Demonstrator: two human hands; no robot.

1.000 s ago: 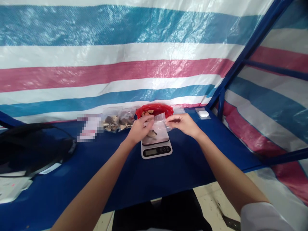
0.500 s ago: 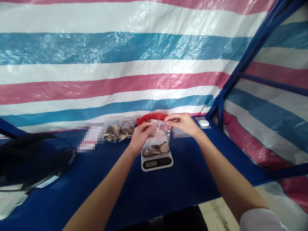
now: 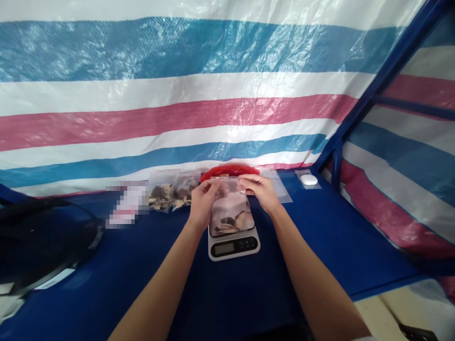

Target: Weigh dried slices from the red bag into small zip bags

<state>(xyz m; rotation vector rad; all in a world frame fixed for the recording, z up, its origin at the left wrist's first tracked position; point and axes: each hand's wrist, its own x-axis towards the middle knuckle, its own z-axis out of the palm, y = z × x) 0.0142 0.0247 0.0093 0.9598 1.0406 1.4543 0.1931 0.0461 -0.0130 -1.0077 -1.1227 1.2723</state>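
A clear zip bag point(image 3: 230, 208) with brownish dried pieces at its bottom lies over the plate of a white digital kitchen scale point(image 3: 234, 248). My left hand point(image 3: 204, 202) pinches the bag's top edge on the left side. At the top right corner, my right hand point(image 3: 260, 190) grips the same edge between thumb and fingers. Behind the bag shows a red plastic bag point(image 3: 231, 169), partly hidden by the hands and the zip bag. The scale's display looks blank or too dim to read.
Two filled clear bags point(image 3: 172, 192) rest left of the hands beside a blurred paper point(image 3: 128, 203). Flat clear bags point(image 3: 280, 185) and a white oval object point(image 3: 309, 180) lie at right. A black object point(image 3: 46, 237) occupies the left of the blue table point(image 3: 320, 246).
My right hand has moved in and lower along the bag's top edge, closer to my left hand. The bag's top now sits more level. The camera view has shifted slightly.
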